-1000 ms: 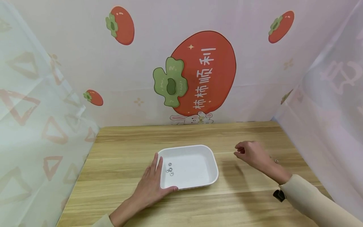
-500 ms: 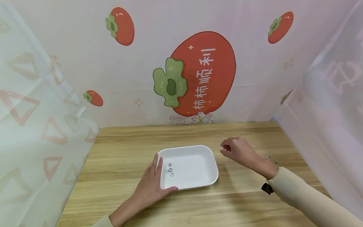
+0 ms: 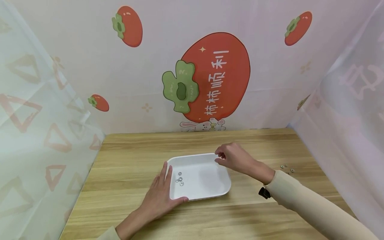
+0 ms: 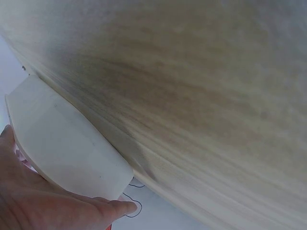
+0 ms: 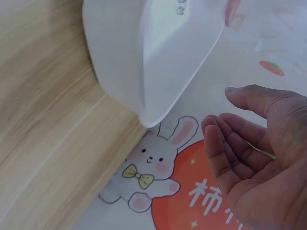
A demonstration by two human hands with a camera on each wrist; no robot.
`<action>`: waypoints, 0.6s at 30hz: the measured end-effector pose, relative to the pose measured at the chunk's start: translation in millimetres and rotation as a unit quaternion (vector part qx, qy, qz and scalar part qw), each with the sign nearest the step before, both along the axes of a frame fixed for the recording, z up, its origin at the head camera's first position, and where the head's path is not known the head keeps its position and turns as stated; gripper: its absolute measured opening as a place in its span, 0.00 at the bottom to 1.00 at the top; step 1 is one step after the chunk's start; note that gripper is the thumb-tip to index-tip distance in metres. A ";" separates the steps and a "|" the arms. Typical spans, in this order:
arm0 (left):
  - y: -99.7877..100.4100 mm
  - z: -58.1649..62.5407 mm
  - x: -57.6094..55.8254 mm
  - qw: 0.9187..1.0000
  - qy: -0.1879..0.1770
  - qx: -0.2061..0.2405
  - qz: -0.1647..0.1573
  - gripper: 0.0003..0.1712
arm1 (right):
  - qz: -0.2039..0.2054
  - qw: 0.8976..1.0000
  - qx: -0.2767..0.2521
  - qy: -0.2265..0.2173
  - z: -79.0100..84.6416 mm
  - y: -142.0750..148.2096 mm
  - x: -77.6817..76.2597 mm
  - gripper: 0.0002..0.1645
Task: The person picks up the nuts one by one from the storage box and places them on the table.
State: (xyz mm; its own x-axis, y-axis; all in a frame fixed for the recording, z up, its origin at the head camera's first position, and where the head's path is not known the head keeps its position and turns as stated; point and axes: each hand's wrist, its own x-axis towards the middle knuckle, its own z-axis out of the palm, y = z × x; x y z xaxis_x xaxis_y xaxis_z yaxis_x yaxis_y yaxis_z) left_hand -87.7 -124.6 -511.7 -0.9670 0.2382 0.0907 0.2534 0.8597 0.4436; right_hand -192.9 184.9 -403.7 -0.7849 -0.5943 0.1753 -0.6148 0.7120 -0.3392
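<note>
Backdrop is showing a big red persimmon [image 3: 232,80] reading 柿柿顺利. Loose rings [image 3: 292,170] are lying on the tabletop [image 3: 132,160], right side. Tray rings [image 3: 180,179] are sitting in the white tray [image 3: 204,180], left end, just beside the left hand [image 3: 159,196], which is bracing the tray, fingers straight. Right hand [image 3: 235,157] is hovering at the far right corner, well apart from them, fingers sitting curled; can't tell if it's gripping anything.
</note>
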 end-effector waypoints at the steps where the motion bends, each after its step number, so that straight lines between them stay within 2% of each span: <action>1: 0.0 -0.3 -0.2 1.000 0.000 0.000 0.000 0.77 | 0.004 1.000 0.002 -0.001 -0.5 -3.0 -0.2 0.13; 8: -0.3 0.0 -1.8 1.000 0.004 -0.005 -0.002 0.77 | 0.023 0.999 0.022 -0.005 -5.9 -19.8 -0.8 0.09; 18: -0.2 -0.6 -2.1 1.000 0.000 -0.006 -0.003 0.77 | 0.045 0.998 0.028 -0.034 -15.7 -38.9 1.7 0.08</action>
State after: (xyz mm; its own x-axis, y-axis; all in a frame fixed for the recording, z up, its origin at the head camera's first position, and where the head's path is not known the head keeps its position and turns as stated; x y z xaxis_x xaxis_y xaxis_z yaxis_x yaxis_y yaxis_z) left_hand -89.7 -124.8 -512.3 -0.9654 0.2454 0.0886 0.2592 0.8629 0.4339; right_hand -191.3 146.0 -419.4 -0.7371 -0.6702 0.0871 -0.6537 0.6742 -0.3437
